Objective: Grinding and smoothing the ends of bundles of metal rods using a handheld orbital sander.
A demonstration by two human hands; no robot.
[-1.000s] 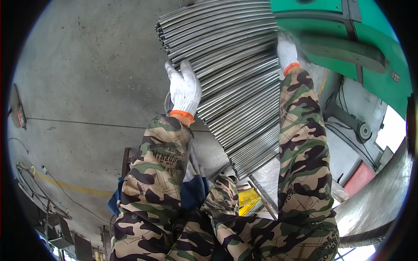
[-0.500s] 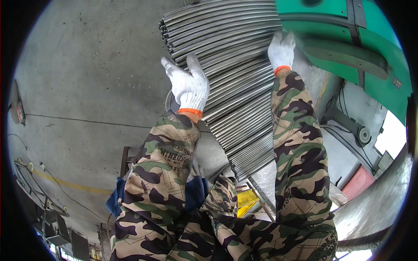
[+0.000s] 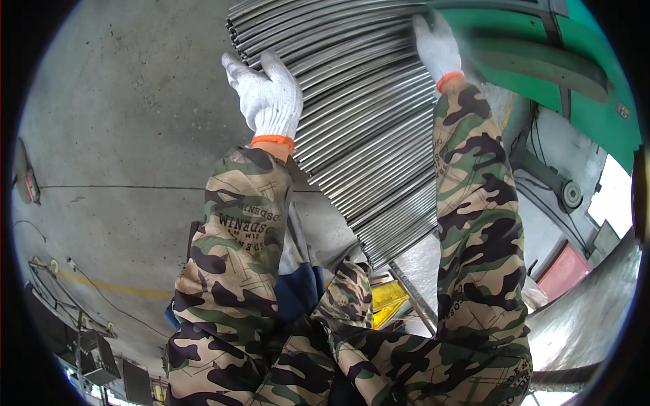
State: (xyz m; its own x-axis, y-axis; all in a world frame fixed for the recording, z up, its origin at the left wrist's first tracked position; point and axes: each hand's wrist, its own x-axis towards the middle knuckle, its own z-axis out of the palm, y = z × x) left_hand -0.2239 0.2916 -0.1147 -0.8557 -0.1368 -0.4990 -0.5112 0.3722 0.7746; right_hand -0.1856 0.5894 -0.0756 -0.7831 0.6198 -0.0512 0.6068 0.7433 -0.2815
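Bundle of thin grey metal tubes [image 3: 365,128], laid side by side in a flat sheaf, running slantwise from the upper left down toward the lower right of the view, open tube ends showing along the upper left edge. Held up in front of the body, over a grey concrete floor [image 3: 115,135], upper end next to a green machine housing [image 3: 542,61].

Left hand [image 3: 269,95], in a white knit glove with an orange cuff, flat against the left edge of the bundle near the open ends, fingers spread and pointing upward, not curled round any tube. Right hand [image 3: 437,44], gloved the same, pressed on the far top edge of the bundle just beside the green housing; grip there hard to make out, possibly fingers hooked over the topmost tubes, cannot tell for sure. Both hands well apart, one at each side of the sheaf. Camouflage sleeves [image 3: 233,230] rising from the lower edge to both cuffs.

Further out: a small pulley wheel [image 3: 571,195] on the grey machine side at right, a red panel [image 3: 567,271] below it, something yellow [image 3: 386,301] under the lower end of the tubes, a thin dark line across the floor at left, and dark metal clutter [image 3: 95,352] at the lower left rim.
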